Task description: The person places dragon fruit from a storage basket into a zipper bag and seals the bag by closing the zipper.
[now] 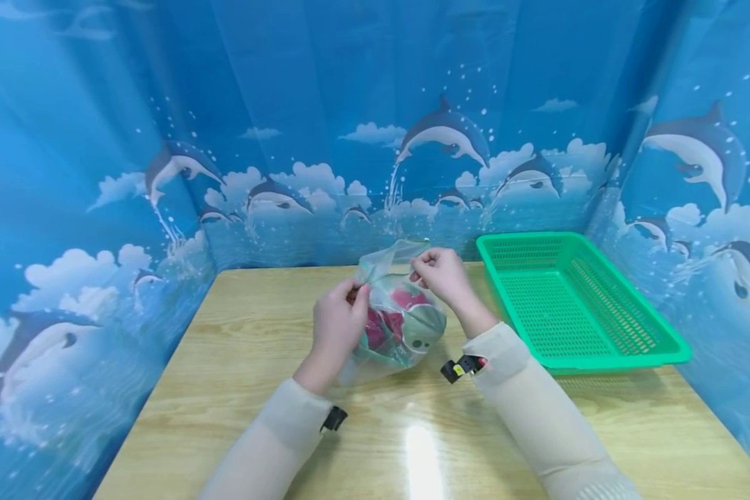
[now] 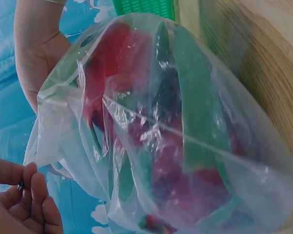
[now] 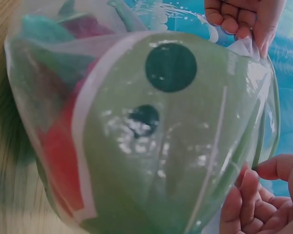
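Observation:
A translucent plastic bag [image 1: 421, 337] with a pale green front and dark round spots stands bulging on the table. Red and green things [image 1: 384, 330] show through its film; their kind is too blurred to tell. My left hand [image 1: 340, 316] pinches the left side of the bag's upper edge between thumb and fingers. On the other side of that edge, my right hand [image 1: 442, 276] pinches the film. The right wrist view shows the green-lined rim [image 3: 276, 112] stretched between the right hand [image 3: 268, 200] and the left hand [image 3: 246, 17].
To the right of the bag is a green plastic basket [image 1: 619, 362] with perforated walls. Everything stands on a light wood-grain table [image 1: 237, 389]. Blue dolphin-printed sheets [image 1: 325, 104] hang behind and at both sides. Each wrist carries a small black camera [image 1: 456, 370].

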`<state>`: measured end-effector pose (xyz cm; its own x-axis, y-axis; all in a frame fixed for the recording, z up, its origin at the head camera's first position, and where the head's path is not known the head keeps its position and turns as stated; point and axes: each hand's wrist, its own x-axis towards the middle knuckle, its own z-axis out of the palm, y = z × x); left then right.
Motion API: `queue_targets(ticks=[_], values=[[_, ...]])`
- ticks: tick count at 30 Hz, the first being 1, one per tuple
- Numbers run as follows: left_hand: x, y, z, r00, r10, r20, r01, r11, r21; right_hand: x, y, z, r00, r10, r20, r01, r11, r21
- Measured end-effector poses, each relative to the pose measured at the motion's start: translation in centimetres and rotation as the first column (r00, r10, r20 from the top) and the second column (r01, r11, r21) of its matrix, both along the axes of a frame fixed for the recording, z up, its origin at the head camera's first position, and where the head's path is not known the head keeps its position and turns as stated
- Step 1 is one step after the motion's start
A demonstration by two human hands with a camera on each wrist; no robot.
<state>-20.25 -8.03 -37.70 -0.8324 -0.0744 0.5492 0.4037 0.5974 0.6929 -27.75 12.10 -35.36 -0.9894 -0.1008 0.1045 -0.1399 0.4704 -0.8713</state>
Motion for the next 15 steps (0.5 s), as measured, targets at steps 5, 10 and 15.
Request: queue_targets(ticks=[5, 10, 15], values=[[-0.6, 0.0, -0.1, 0.995, 0.015, 0.1, -0.026, 0.994, 0.109, -0.2, 0.5, 0.1, 0.999, -0.014, -0.029, 0.014, 1.0, -0.004], [-1.0, 0.0, 0.1, 0.992, 0.026, 0.127, -0.048, 0.984, 0.17, -0.1, 1.4, 0.6, 0.997, -0.047, -0.057, 0.045, 0.998, -0.034], [-1.4, 0.0, 0.0, 0.987, 0.028, 0.159, -0.064, 0.972, 0.227, -0.3, 2.2, 0.5, 0.994, -0.083, -0.071, 0.076, 0.992, -0.099]])
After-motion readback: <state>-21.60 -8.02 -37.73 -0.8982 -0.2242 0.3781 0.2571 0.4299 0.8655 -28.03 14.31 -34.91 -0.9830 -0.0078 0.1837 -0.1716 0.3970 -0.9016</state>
